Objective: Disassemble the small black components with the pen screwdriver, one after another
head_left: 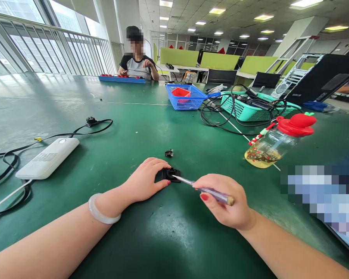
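Note:
A small black plastic part (172,174) lies on the green table (168,236) in front of me. My left hand (147,180) rests on the table with its fingers closed around the left side of the part, holding it down. My right hand (223,199) is closed on a screwdriver (203,189) with a clear purple handle. The metal tip of the screwdriver touches the black part. A second tiny black piece (169,153) lies a little farther away on the table. A pale bangle (100,211) sits on my left wrist.
A white power bank (48,158) with black cables (75,133) lies left. A tilted bottle with a red lid (279,141) lies right. Behind stand a blue basket (184,97) and a teal basket (247,108) with cables. A person (137,58) sits at the far end.

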`<state>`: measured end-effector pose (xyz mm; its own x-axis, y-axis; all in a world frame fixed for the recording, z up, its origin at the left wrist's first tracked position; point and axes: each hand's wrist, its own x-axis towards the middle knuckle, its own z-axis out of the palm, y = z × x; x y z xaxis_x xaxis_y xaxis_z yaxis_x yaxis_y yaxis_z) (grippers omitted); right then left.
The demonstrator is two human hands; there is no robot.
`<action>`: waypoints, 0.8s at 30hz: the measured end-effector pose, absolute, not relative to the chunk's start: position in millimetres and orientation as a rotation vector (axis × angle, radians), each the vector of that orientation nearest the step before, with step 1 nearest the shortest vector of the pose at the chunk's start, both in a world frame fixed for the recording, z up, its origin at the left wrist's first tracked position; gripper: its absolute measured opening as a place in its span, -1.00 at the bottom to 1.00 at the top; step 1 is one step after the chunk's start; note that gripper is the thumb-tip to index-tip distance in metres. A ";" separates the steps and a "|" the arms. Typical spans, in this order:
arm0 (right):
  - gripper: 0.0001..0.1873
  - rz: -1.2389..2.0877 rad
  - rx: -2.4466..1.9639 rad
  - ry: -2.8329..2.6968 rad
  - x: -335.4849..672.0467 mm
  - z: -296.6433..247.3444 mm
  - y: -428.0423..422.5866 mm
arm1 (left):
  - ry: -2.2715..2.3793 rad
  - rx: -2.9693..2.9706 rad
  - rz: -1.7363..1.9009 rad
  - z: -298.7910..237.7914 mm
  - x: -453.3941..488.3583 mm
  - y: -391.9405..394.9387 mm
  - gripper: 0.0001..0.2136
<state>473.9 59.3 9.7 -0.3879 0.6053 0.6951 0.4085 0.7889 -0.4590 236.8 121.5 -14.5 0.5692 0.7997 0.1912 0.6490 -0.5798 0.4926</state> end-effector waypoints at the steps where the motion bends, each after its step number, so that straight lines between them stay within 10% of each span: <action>1: -0.88 0.239 -0.803 -1.994 474.3 10.1 58.9 | 1.183 2.434 0.558 -14.3 236.9 121.5 -0.64; 24: -0.75 0.697 -1.131 -1.877 473.4 1.6 65.9 | 1.180 2.447 0.550 -14.6 236.8 122.8 -0.67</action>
<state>473.4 65.9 1.6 -0.2627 0.8950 0.3604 0.4425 0.4437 -0.7793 236.8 122.8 -14.6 0.5735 0.7981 0.1845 0.6546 -0.5819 0.4826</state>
